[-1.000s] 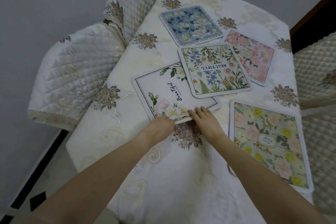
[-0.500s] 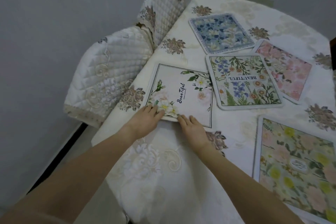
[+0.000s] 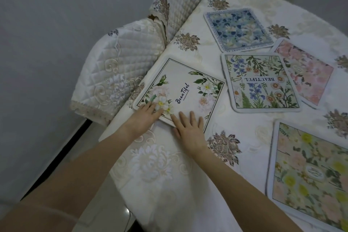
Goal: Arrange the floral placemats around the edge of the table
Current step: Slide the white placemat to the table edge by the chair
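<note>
A white placemat (image 3: 180, 88) with roses and the word "BeauTiful" lies at the table's left edge. My left hand (image 3: 145, 117) rests flat on its near left corner, fingers spread. My right hand (image 3: 190, 128) lies flat on its near edge, fingers apart. Neither hand grips it. A green "BEAUTIFUL" wildflower placemat (image 3: 259, 83) lies to its right. Beyond that are a blue floral placemat (image 3: 237, 28) and a pink floral placemat (image 3: 305, 71). A yellow and pink floral placemat (image 3: 308, 175) sits at the near right.
The table (image 3: 156, 165) wears a cream embroidered cloth that hangs over its edge. Two chairs in quilted cream covers (image 3: 120, 66) stand tight against the left side. A grey wall is behind them. Dark floor trim runs below at the left.
The white placemat has slid left, from under the green one out to the table's left edge. Both hands moved with it and now lie flat on it. The view shifted left.
</note>
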A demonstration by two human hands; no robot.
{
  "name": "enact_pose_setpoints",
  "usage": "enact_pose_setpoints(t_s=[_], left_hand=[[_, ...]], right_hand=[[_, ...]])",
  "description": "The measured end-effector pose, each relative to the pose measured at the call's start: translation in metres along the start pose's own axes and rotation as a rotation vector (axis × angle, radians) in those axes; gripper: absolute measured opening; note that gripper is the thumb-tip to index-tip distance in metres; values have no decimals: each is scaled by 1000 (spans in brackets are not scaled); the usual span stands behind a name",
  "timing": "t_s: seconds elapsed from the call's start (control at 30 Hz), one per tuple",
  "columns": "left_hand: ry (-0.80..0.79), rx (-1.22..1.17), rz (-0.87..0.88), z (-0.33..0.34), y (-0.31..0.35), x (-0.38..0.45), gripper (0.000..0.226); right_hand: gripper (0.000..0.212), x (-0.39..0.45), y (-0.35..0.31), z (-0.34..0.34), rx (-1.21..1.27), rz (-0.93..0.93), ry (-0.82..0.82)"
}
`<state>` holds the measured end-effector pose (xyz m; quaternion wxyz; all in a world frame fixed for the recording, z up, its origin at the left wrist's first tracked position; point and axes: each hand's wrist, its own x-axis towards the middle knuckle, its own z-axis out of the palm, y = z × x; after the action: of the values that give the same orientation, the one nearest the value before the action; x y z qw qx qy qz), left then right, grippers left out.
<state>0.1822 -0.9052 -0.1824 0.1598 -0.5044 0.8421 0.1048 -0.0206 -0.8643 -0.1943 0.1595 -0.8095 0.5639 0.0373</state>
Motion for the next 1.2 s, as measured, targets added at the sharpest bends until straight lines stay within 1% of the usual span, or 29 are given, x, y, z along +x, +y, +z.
enact_pose_setpoints(t_s=[0.23,0.27,0.37,0.5,0.57,0.67,0.7,0.77,0.8,0.93,1.03,1.1,1.2], left_hand=[[18,-12,-12,16,-10,-10,81],[30,-10,-14,19,-10,-11,79],[87,-10,-25,25,-8,-13,57],[154,-55,-31,28,-4,-14,54],[161,-73,-33,29,-3,-14,56],[131,-66,-29,27,-3,-14,56],[108,-50,-24,26,-3,-13,60],[64,-20,-29,24,-3,-13,78],[55,-16,-40,22,-1,-13,82],[76,-31,-71,17,5,-17,84],[98,-109,-86,16,4,-25,82],[119,-123,-80,16,4,-32,75],[255,-123,-67,16,7,-35,44]], right_hand=[[53,-7,2,5,12,4,1],[53,-8,2,7,12,1,11],[54,-9,4,13,2,-1,29],[55,-8,7,20,-39,2,32],[56,-7,7,21,-55,0,22],[55,-4,4,19,-56,4,-3],[54,-2,2,17,-58,7,-13],[52,-1,-1,13,-47,6,-28],[51,0,-2,11,-38,4,-33],[50,-2,-5,3,24,0,-35],[49,-3,-12,3,65,6,-30],[49,-4,-14,6,58,3,-32],[50,-6,-10,7,36,1,-35]])
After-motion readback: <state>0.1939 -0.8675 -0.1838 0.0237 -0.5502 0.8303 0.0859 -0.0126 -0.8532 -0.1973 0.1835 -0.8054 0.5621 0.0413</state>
